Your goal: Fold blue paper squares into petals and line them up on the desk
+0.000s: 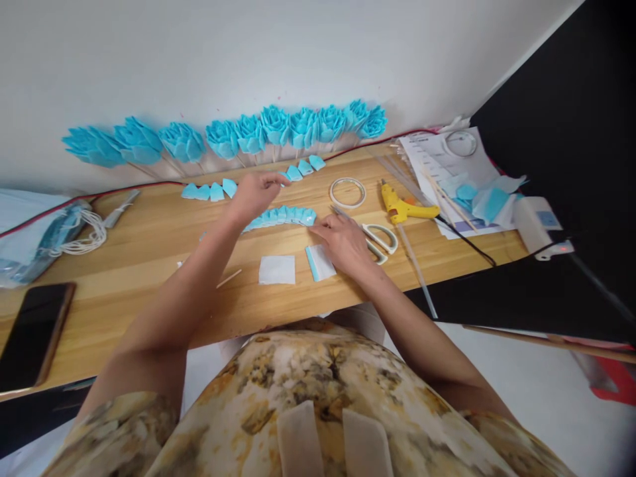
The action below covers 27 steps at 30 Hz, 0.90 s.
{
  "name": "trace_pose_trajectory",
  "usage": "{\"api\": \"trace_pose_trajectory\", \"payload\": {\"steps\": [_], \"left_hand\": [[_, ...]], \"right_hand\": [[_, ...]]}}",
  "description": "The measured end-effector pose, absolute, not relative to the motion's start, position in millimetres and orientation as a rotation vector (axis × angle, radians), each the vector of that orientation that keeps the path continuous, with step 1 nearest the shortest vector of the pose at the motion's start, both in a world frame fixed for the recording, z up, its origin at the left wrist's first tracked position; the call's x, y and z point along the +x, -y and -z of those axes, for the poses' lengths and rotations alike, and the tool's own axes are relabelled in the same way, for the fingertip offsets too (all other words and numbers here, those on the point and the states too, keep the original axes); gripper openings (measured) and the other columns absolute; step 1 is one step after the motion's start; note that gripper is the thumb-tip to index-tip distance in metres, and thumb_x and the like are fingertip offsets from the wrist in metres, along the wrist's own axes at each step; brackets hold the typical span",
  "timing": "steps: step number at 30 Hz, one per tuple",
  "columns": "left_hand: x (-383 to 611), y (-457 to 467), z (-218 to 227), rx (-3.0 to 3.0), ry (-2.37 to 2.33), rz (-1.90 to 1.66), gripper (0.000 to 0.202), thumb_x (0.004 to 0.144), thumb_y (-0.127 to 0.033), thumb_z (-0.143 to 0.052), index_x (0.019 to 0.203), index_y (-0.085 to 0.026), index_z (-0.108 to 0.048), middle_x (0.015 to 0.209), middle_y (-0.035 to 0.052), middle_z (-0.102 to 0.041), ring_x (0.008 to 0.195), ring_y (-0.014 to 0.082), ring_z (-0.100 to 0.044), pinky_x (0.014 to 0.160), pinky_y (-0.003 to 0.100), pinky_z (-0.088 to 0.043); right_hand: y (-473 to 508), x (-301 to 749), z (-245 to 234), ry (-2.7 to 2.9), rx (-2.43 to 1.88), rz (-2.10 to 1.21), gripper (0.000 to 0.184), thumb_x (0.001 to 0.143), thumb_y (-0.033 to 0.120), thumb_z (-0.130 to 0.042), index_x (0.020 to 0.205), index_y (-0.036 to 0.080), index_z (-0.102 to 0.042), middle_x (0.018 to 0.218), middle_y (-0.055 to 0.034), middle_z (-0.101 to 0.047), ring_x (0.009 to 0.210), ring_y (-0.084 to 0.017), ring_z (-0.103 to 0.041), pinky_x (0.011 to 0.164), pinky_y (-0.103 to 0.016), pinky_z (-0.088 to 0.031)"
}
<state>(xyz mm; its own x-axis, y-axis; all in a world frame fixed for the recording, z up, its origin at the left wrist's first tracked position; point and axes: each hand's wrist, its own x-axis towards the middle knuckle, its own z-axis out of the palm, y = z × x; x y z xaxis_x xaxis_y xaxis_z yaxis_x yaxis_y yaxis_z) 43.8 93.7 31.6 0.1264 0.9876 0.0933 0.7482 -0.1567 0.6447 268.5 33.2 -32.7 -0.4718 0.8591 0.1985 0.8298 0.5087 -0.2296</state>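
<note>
My left hand [256,195] reaches over a back row of small blue folded petals [294,173]. Its thumb and index finger are closed together at one petal, which they partly cover. Nearer to me lies a strip of overlapping blue petals [285,216]. At the strip's right end rests my right hand [342,240], palm down, fingers apart, with nothing visible in it. Just below that hand is a white square with a blue edge [320,264]. To its left sits a plain white square [277,270]. White-handled scissors [380,240] lie partly under my right hand.
Blue flowers on sticks [275,126] lean along the wall. A tape roll [347,193] and a yellow glue gun [403,207] lie right. Papers [450,159] and blue scraps are beyond. A phone [36,334] and a white cable [87,232] are at left.
</note>
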Motion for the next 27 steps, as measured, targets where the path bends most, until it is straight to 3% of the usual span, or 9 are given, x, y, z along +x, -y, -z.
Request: {"api": "trace_pose_trajectory", "payload": {"steps": [5, 10, 13, 19, 27], "left_hand": [[3, -56, -59, 1.954, -1.822, -0.839, 0.032, 0.086, -0.031, -0.054, 0.104, -0.024, -0.079, 0.054, -0.0041, -0.041, 0.051, 0.0105, -0.035, 0.050, 0.024, -0.029], [-50, -6, -62, 1.873, -2.024, -0.833, 0.027, 0.087, -0.038, -0.059, 0.100, -0.026, -0.079, 0.057, -0.0037, -0.046, 0.053, 0.0115, -0.038, 0.052, 0.025, -0.030], [-73, 16, -47, 1.816, -2.070, -0.793, 0.032, 0.088, -0.040, -0.060, 0.109, -0.024, -0.076, 0.063, -0.0029, -0.056, 0.055, 0.0112, -0.044, 0.055, 0.024, -0.035], [-71, 27, -20, 2.045, -2.214, -0.250, 0.057, 0.091, -0.041, -0.061, 0.145, -0.023, -0.057, 0.080, 0.0029, -0.072, 0.072, 0.0180, -0.062, 0.071, 0.027, -0.043], [-60, 2, -7, 2.165, -2.238, 0.182, 0.061, 0.098, -0.047, -0.051, 0.153, -0.023, -0.046, 0.097, 0.0119, -0.078, 0.093, 0.0313, -0.071, 0.084, 0.037, -0.046]], "right_hand": [[-34, 274, 38, 2.432, -1.356, -0.184, 0.041, 0.093, 0.009, -0.049, 0.121, 0.026, -0.074, 0.110, -0.0096, -0.073, 0.103, -0.030, -0.065, 0.090, -0.045, -0.047], [-36, 278, 40, 2.289, -1.365, -0.286, 0.032, 0.091, 0.010, -0.045, 0.113, 0.019, -0.066, 0.108, -0.0109, -0.075, 0.100, -0.030, -0.067, 0.086, -0.044, -0.049], [-38, 280, 38, 2.260, -1.364, -0.330, 0.024, 0.092, 0.015, -0.050, 0.112, 0.018, -0.062, 0.103, -0.0115, -0.074, 0.094, -0.029, -0.068, 0.083, -0.042, -0.050], [-43, 271, 25, 2.367, -1.436, -0.272, 0.044, 0.092, 0.030, -0.063, 0.133, 0.018, -0.054, 0.110, -0.0124, -0.072, 0.104, -0.031, -0.067, 0.086, -0.042, -0.051], [-65, 230, 11, 2.544, -1.605, -0.124, 0.054, 0.095, 0.031, -0.062, 0.145, 0.014, -0.050, 0.118, -0.0191, -0.071, 0.107, -0.036, -0.066, 0.082, -0.041, -0.050]]}}
